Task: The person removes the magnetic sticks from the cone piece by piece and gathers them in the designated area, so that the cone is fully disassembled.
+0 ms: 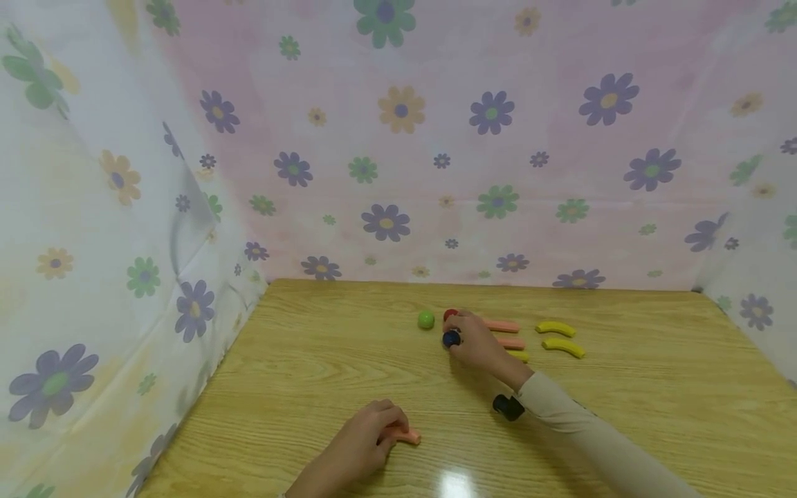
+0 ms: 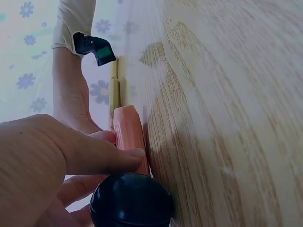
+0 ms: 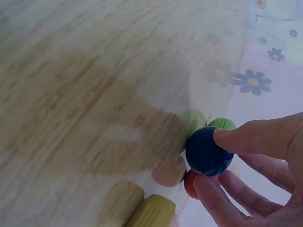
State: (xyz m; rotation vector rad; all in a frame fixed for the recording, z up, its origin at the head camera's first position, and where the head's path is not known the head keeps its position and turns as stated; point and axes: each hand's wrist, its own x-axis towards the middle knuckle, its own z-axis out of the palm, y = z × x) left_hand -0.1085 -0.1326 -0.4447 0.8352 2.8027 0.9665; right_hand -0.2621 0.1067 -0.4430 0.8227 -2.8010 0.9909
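My right hand (image 1: 479, 344) pinches a dark blue ball (image 3: 208, 150) between thumb and fingers, low over the tabletop. A red ball (image 1: 451, 315) sits just beyond that hand, and a green ball (image 1: 426, 319) lies to its left. Near the front of the table, my left hand (image 1: 367, 437) grips a salmon-orange faceted stick (image 2: 129, 127) with its thumb across it. A glossy dark ball (image 2: 131, 201) shows below the left thumb in the left wrist view; in the head view it cannot be made out.
Two salmon-orange sticks (image 1: 503, 326) lie right of the right hand, partly covered, with a yellow piece (image 1: 519, 356) nearby. Farther right rest two curved yellow pieces (image 1: 563, 346). A black device (image 1: 508, 407) is at the right wrist. Flowered cloth (image 1: 436, 187) hangs behind the wooden table (image 1: 299, 360).
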